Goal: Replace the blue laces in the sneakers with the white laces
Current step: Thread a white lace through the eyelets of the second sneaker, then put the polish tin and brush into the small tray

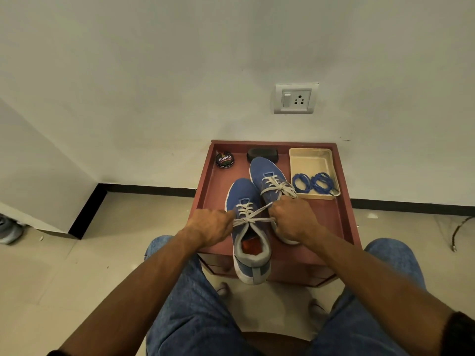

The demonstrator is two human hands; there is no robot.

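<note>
Two blue sneakers stand on a small red-brown table [331,217]. The near sneaker [250,242] has its heel over the table's front edge and carries a white lace [253,219]. My left hand [212,226] grips one end of that lace and my right hand [294,219] grips the other; the ends cross, pulled taut, above the tongue. The far sneaker [267,176] is laced in white with a tied bow [281,187]. Two coiled blue laces [312,183] lie in a cream tray [311,158] at the table's back right.
A round shoe polish tin [225,160] and a black brush [262,154] sit at the back of the table. A wall socket [295,98] is above. My knees in jeans flank the table. Another shoe [9,229] lies on the floor at far left.
</note>
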